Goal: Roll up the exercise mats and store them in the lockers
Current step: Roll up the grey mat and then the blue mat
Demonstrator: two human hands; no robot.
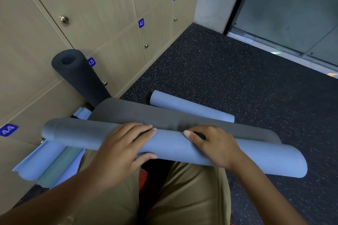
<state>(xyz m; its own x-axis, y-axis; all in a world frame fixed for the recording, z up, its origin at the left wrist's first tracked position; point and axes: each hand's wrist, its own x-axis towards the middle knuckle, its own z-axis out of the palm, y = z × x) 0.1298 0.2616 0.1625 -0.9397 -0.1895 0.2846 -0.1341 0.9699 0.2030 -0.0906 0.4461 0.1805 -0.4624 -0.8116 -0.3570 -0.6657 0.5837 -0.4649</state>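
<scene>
A blue-grey exercise mat (265, 159) lies across my knees, rolled almost to its end, with a dark grey flap (146, 113) still flat beyond the roll. My left hand (124, 150) wraps over the roll's middle, fingers on top and thumb underneath. My right hand (210, 144) lies on the roll just to the right, fingers curled over its top edge. A rolled black mat (80, 75) leans upright against the lockers (102, 5). Another rolled blue mat (192, 107) lies on the floor behind the flap.
Beige locker doors with round knobs and blue numbers 41 to 44 fill the left wall, all closed. Loose light blue and green mats (49, 164) lie at lower left. Dark speckled floor (237, 71) stretches right to a glass door (292, 9).
</scene>
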